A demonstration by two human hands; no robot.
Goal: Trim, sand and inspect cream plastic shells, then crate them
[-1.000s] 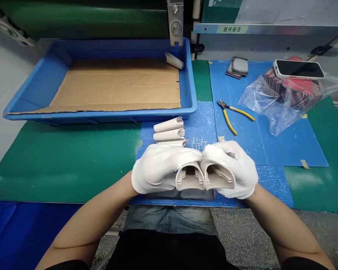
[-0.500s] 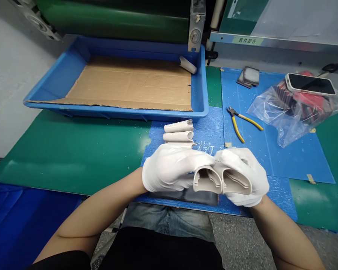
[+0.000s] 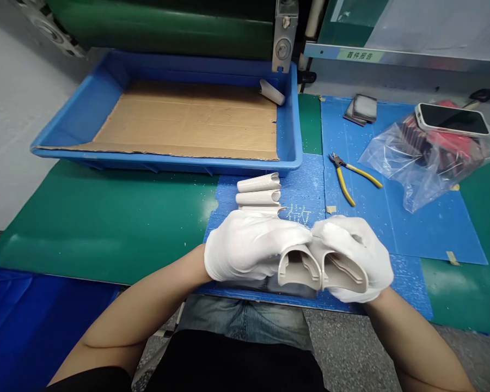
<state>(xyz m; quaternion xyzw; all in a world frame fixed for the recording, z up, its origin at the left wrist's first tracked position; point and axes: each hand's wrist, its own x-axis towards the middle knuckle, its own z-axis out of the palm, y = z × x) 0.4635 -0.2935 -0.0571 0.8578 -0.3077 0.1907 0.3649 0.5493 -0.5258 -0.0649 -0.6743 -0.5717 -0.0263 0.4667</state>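
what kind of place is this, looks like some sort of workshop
Probably a factory assembly or inspection bench. The white-gloved left hand and right hand hold beige moulded shells, a blue tray sits below a green machine, and yellow cutters lie nearby.

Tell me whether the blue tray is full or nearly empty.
Nearly empty: the blue tray holds only a cardboard sheet and one beige part in its far right corner.

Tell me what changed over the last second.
Almost nothing. Only the view swung slightly left. The left hand and right hand keep their grip on the two beige shells, pressed side by side; nothing taken up or let go. The stacked shells, pliers and blue tray lie where they were.
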